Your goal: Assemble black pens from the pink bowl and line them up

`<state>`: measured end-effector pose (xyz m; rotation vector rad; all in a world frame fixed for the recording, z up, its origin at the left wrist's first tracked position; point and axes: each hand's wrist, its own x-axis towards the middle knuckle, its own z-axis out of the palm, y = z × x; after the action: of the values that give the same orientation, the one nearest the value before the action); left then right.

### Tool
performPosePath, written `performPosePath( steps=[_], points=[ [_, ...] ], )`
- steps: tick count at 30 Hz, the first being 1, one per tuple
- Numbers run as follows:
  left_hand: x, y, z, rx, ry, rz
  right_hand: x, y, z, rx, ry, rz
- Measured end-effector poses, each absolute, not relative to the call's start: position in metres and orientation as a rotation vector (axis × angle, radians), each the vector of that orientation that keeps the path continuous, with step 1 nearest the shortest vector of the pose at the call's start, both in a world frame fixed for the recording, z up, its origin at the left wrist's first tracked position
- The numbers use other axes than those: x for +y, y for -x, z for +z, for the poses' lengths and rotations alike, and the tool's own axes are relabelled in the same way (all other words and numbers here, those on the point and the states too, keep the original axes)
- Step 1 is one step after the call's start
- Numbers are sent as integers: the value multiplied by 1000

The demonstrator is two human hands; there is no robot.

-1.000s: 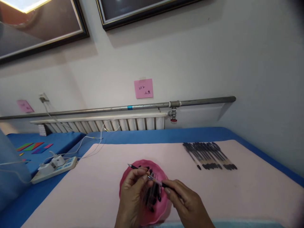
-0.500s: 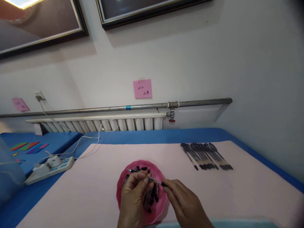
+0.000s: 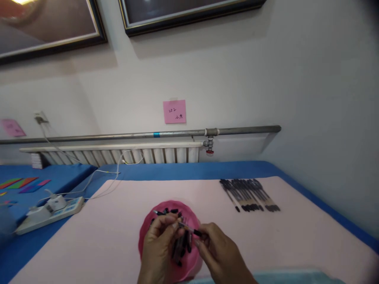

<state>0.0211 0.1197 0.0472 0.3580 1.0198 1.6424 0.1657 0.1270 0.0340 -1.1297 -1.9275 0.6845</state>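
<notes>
Blue table edges past pink sheet, bowl of black pen bits, left hand and right hand pinching a pen

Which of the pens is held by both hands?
The pen above the pink bowl, gripped by left hand and right hand; the grouped pens lie untouched on the pink sheet.

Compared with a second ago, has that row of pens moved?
No. The row of pens keeps its place on the pink sheet; the camera's view shifted.

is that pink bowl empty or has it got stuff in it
Not empty: dark pen parts lie inside the pink bowl.
</notes>
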Motion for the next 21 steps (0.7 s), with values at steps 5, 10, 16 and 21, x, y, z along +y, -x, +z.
performPosePath(
  steps=[5, 10, 16, 21],
  points=[
    [121, -19, 48, 1070, -327, 1604, 129, -168, 28, -2064, 1096, 565],
    [121, -15, 44, 1099, -316, 1553, 128, -165, 31, -2102, 1175, 507],
    [120, -10, 41, 1093, -363, 1544, 126, -165, 31, -2132, 1145, 554],
    [120, -10, 43, 1100, -345, 1540, 124, -164, 39, -1945, 1178, 939]
  ],
)
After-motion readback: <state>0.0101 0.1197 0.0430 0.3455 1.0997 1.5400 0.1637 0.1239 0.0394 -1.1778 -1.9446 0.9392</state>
